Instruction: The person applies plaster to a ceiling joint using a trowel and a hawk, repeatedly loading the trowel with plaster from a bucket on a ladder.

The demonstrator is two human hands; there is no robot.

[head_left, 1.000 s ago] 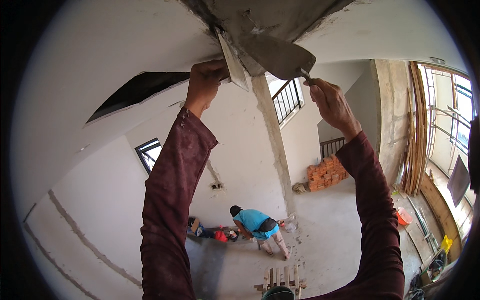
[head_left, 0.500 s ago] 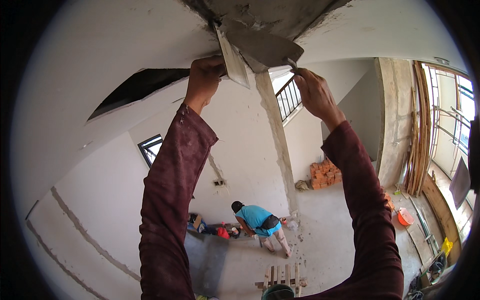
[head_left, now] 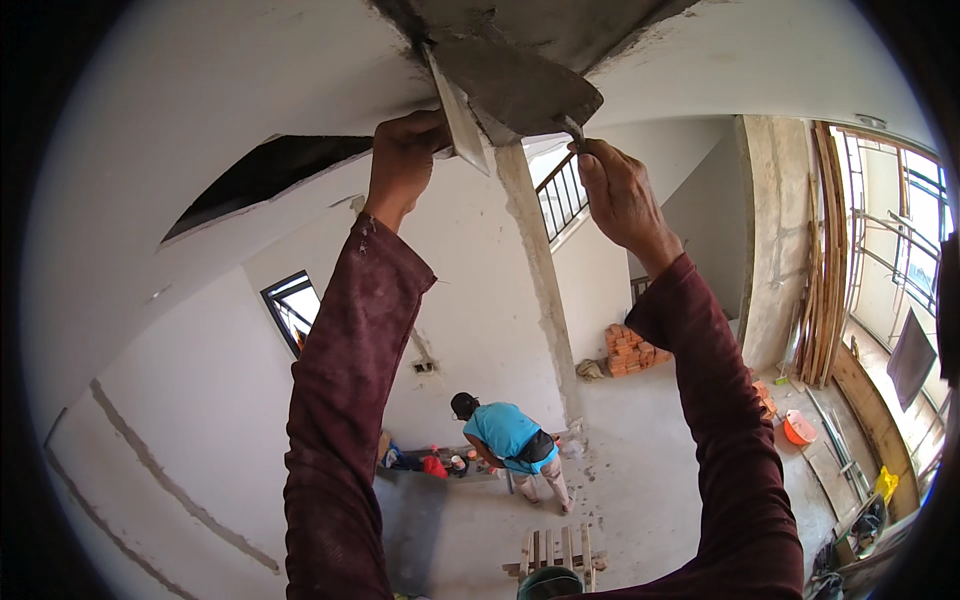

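Overhead, a trowel [head_left: 520, 90] and a board [head_left: 460, 118] at the ceiling's grey strip [head_left: 570, 25].

From what I can see, the left hand [head_left: 403, 165] grips the board from behind, fingertips hidden; the board slants, its upper corner by the strip's left edge. The right hand [head_left: 622, 200] has its fingers clenched round the trowel's handle, the blade under the strip and close beside the board; whether they touch, I cannot tell. Below, a person [head_left: 508, 430] in blue stoops near the wall [head_left: 480, 320].
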